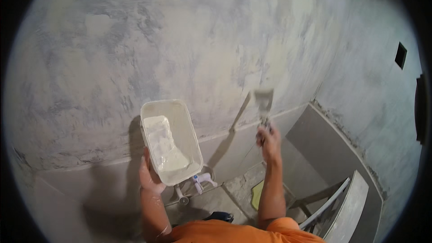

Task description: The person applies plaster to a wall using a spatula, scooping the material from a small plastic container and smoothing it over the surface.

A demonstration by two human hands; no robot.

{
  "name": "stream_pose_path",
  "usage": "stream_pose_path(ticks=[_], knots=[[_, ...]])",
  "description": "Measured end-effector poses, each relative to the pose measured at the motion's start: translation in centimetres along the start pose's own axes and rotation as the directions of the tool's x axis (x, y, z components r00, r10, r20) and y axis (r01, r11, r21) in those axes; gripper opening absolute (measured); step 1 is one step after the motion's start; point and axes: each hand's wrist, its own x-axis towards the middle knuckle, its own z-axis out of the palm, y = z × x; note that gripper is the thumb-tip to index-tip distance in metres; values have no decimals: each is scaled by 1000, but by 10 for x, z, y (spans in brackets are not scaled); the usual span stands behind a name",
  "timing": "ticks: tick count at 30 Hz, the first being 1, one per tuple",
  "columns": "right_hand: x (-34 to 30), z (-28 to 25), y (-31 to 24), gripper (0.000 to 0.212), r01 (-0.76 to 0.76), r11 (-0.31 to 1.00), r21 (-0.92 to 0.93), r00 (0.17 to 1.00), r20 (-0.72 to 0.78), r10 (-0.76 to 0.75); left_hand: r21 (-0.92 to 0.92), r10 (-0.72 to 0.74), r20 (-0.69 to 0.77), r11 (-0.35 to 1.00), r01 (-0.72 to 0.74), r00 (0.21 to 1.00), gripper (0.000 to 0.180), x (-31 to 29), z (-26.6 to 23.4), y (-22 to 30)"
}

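The wall (193, 40), patchy with pale and grey coats, filled most of the view behind both hands. In front of its lower part was the tub (186, 139), a pale, open, oblong box left of centre, tilted so that its inside showed. Its walls looked thin and were probably light plastic, with some flex, so most of the weight would have come from what lay inside. The left hand (150, 173) was curled round the tub's lower left side, thumb along the wall, the other fingers hidden behind it. That low hold seemed sound: support beneath the base would be steadier than a pinch at the rim, which might bend, and any smear on the outside could make it slip. The putty (159, 141) lay down the left side and across the near end of the tub, glossy in places, and looked soft, dense and sticky. The scraper (264, 101) stood blade up, right of the tub; the right hand (270, 143) was closed in a fist about its handle. It was likely light, with a stiff handle and a springier blade, best held firmly by the handle, close to the blade. The blade was blurred, so whether its edge touched the wall could not be told.
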Motion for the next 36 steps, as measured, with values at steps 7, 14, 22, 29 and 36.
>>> stream_pose_path(ticks=[7,14,22,29,36], knots=[[48,80,-67,53,258,513,-818,893,-1,-450,397,192,-191,912,-103,963,50,-5,20,-2],[-34,82,1,49,163,475,-865,987,147,-72,683,317,13,690,-240,948,47,-4,-2,-7],[7,27,-74,22,183,504,-844,965,55,-257,674,291,121,678,-293,949,51,5,26,-23],[58,76,-85,18,162,545,-823,910,-89,-405,943,372,314,-15,-332,874,56,-4,31,-18],[-30,48,-77,29,293,510,-808,954,284,-98,487,179,-301,873,-10,937,62,-2,19,-21]])
